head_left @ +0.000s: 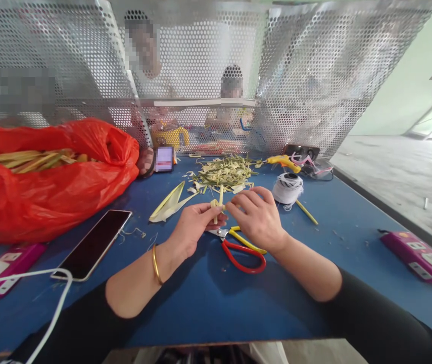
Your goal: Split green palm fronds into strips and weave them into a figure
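Note:
A pale yellow-green leaf strip (221, 196), looped or folded near its middle, is pinched between the thumb and fingers of my left hand (195, 222). Close beside it, my right hand (255, 215) has its fingers curled at the loop and grips the strip's side; its fingertips are partly hidden. Under both hands lie scissors (244, 263) with red and yellow handles, their blades partly covered by my left fingers. A heap of shredded leaf scraps (225, 172) sits just beyond. To the left rests a wider folded leaf piece (167, 203).
At left are a red plastic bag (98, 194) of leaf strips, a phone (96, 242) and a purple power strip (30, 258). White thread spool (287, 189), yellow glue gun (284, 162), glasses (316, 167) and another power strip (420, 255) are at right. A perforated metal panel (200, 60) stands behind.

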`<state>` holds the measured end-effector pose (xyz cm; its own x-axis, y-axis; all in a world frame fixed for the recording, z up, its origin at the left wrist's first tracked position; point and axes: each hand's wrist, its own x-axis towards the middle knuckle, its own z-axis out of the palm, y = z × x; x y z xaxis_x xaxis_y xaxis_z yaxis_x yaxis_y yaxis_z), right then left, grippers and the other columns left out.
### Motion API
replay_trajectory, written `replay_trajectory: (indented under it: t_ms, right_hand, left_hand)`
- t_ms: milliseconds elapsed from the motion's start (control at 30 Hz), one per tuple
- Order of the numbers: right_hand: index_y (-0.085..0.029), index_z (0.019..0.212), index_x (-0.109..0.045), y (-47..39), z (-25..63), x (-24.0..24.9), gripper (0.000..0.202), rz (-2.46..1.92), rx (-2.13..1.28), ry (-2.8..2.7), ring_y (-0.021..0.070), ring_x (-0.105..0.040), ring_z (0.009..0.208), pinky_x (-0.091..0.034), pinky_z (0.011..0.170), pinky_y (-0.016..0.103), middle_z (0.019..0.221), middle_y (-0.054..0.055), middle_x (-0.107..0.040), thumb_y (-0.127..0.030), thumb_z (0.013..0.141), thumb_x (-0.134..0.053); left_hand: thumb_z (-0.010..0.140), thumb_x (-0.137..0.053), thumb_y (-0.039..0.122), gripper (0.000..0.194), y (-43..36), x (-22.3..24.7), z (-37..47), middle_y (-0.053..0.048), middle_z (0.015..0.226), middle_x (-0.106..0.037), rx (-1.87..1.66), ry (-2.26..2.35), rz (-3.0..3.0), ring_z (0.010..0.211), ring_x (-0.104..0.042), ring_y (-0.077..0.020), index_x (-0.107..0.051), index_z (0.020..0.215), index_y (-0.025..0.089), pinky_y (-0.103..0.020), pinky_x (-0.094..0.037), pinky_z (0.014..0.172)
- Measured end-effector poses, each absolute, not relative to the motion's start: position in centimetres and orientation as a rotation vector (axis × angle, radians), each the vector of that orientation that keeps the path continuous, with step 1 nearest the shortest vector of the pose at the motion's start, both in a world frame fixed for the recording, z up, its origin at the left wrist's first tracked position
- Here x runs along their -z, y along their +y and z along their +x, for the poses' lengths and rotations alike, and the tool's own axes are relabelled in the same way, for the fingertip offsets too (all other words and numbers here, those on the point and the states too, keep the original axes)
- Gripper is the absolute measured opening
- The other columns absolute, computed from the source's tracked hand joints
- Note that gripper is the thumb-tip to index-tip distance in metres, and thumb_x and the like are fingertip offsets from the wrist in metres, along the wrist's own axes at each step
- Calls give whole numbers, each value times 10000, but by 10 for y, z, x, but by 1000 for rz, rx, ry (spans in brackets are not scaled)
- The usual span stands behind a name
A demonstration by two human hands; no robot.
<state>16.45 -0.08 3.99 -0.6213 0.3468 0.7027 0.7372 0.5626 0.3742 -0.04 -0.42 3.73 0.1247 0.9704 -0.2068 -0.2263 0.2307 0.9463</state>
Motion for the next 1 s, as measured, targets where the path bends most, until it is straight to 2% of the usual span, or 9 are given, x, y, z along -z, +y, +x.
replay_trajectory:
  t_ms: [100, 200, 300, 433, 500, 567, 667, 867, 1000]
  right_hand:
    - [-191, 777, -651, -5, 163, -38, 292, -794, 977, -2277, 172, -481, 726, -313, 779, 338, 693, 29, -599, -119, 946, -423]
    - [-175, 683, -633, -9, 156, -32, 305, -876, 788, -2275, 164, -457, 640, -314, 686, 331, 630, 29, -570, -133, 922, -449]
    - [-180, 765, -685, -13, 147, -25, 260, -1038, 292, -2161, 164, -518, 666, -343, 667, 315, 681, 44, -620, -175, 908, -468]
    - [-205, 869, -710, -9, 141, -23, 220, -1135, -720, -1710, 169, -607, 744, -429, 705, 304, 795, 41, -691, -333, 873, -531]
    - [-195, 810, -698, -4, 142, -24, 261, -1144, -1131, -1377, 152, -605, 681, -450, 681, 297, 745, 24, -680, -442, 799, -616]
    - [-185, 789, -688, 2, 145, -26, 320, -1131, -1315, -1111, 127, -580, 621, -445, 641, 280, 703, 7, -654, -489, 691, -709]
    - [-184, 792, -697, 7, 147, -27, 354, -1054, -1302, -964, 110, -545, 605, -431, 614, 261, 669, -7, -619, -477, 606, -769]
    - [-194, 646, -636, 3, 146, -34, 234, -932, -1093, -1304, 115, -505, 596, -437, 631, 276, 642, -5, -609, -412, 715, -688]
    - [-194, 635, -570, 2, 148, -36, 233, -1032, -998, -1448, 103, -439, 539, -375, 554, 254, 554, -40, -507, -380, 768, -615]
  left_hand:
    - [582, -825, 312, 212, -4, -35, 1, -31, 637, -689, -1090, 1068, 889, 603, -638, -119, -707, 634, 143, -231, -511, 624]
    - [566, -822, 262, 179, -2, -33, 2, -8, 594, -664, -1119, 1084, 827, 551, -601, -93, -705, 628, 142, -216, -509, 603]
    - [541, -822, 234, 177, 0, -32, 2, 2, 577, -656, -1172, 1105, 760, 522, -584, -85, -697, 622, 140, -214, -508, 587]
    - [528, -825, 218, 184, 3, -34, 0, -6, 586, -673, -1263, 1113, 714, 575, -631, -116, -698, 639, 145, -237, -522, 625]
    - [536, -824, 223, 185, 3, -36, 0, -9, 588, -677, -1277, 1104, 729, 580, -634, -119, -704, 653, 144, -242, -523, 633]
    - [545, -825, 234, 190, 2, -36, 0, -12, 584, -675, -1250, 1098, 750, 568, -628, -117, -706, 659, 140, -244, -520, 628]
    - [560, -823, 252, 192, 0, -36, 1, -18, 590, -677, -1164, 1095, 788, 554, -623, -114, -710, 663, 135, -238, -507, 607]
    - [577, -829, 316, 258, -1, -33, 0, -30, 648, -709, -1115, 1106, 902, 583, -646, -127, -732, 747, 148, -250, -506, 627]
    - [562, -842, 313, 254, -2, -33, 1, -37, 633, -713, -1102, 1126, 930, 587, -655, -140, -735, 717, 143, -260, -515, 634]
